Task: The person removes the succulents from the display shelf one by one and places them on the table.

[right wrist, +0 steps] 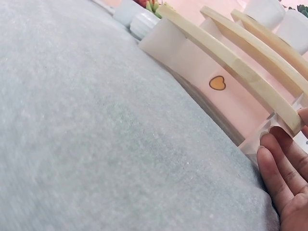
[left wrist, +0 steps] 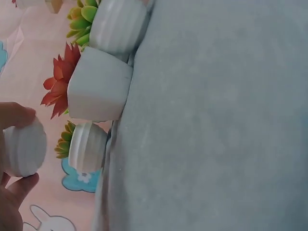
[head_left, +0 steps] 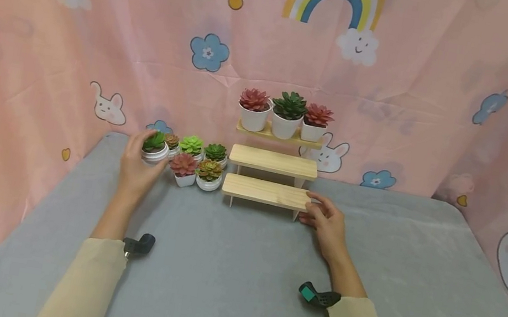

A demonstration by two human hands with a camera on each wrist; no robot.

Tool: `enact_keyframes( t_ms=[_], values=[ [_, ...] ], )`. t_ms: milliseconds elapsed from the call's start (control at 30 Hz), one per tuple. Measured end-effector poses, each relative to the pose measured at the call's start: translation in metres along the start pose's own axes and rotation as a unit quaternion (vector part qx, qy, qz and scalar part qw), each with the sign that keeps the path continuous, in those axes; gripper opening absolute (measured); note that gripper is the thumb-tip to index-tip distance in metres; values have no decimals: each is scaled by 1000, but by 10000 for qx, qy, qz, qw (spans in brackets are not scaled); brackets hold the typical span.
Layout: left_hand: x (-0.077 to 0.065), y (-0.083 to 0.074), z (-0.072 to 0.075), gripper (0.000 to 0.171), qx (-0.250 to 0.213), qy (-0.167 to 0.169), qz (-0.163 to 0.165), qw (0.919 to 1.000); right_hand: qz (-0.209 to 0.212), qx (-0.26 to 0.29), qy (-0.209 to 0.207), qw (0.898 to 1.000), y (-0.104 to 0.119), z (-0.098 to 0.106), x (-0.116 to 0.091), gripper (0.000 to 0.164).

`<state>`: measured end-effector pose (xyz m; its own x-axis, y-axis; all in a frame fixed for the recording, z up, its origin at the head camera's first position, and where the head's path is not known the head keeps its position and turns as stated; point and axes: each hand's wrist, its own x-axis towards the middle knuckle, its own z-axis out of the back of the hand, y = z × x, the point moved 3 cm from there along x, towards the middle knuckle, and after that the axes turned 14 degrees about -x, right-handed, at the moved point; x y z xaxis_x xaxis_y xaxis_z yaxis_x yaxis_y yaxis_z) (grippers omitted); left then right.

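Now, the person's left hand [head_left: 137, 171] has thumb and fingers curled round a green succulent [head_left: 154, 145] in a white ribbed pot; the left wrist view shows that pot held up off the cloth, and it sits near the back left corner of the grey-covered desk [head_left: 225, 271]; over to the right hand [head_left: 327, 226], its fingers bent about the right end of the lowest step [head_left: 266, 192], gripping the wooden board at its tip; the step belongs to a three-tier stand close to the desk's back edge, around the middle, with the middle step [head_left: 273, 161] behind.

Up on the top step [head_left: 266, 131], three white pots in a row: a red succulent [head_left: 254, 100] on the left, a dark green plant [head_left: 289, 105] in the centre, another red succulent [head_left: 318, 115] on the right; between the left hand and the stand, along the back edge, a cluster of five: a brownish plant [head_left: 171, 141], a bright green one [head_left: 192, 145] and a small dark green one [head_left: 216, 152] behind, a red one [head_left: 183, 164] and an orange-green one [head_left: 209, 170] in front; behind everything hangs a pink curtain [head_left: 155, 24] with rainbows.
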<state>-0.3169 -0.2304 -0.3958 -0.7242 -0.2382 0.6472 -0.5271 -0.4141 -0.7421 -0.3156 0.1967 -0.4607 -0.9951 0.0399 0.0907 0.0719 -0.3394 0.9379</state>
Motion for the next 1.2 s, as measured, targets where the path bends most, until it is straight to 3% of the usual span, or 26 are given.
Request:
enact_keyframes(
  t_ms=[200, 333, 833, 1067, 1200],
  values=[
    [-3, 18, 3, 69, 173, -17, 518, 9985, 13, -6, -15, 10000, 2, 0, 1, 36],
    [-6, 25, 4, 65, 173, 96, 695, 9974, -6, -25, -35, 10000, 1, 1, 0, 36],
    [-15, 48, 0, 62, 169, 1031, 1306, 9859, 44, -18, -13, 10000, 1, 1, -2, 36],
    [-16, 48, 0, 47, -116, 779, 1437, 9865, 4, -46, -23, 10000, 1, 1, -2, 36],
    [-18, 48, 2, 47, -228, 701, 1508, 9858, -1, -79, -2, 10000, 1, 1, -2, 36]
  ],
)
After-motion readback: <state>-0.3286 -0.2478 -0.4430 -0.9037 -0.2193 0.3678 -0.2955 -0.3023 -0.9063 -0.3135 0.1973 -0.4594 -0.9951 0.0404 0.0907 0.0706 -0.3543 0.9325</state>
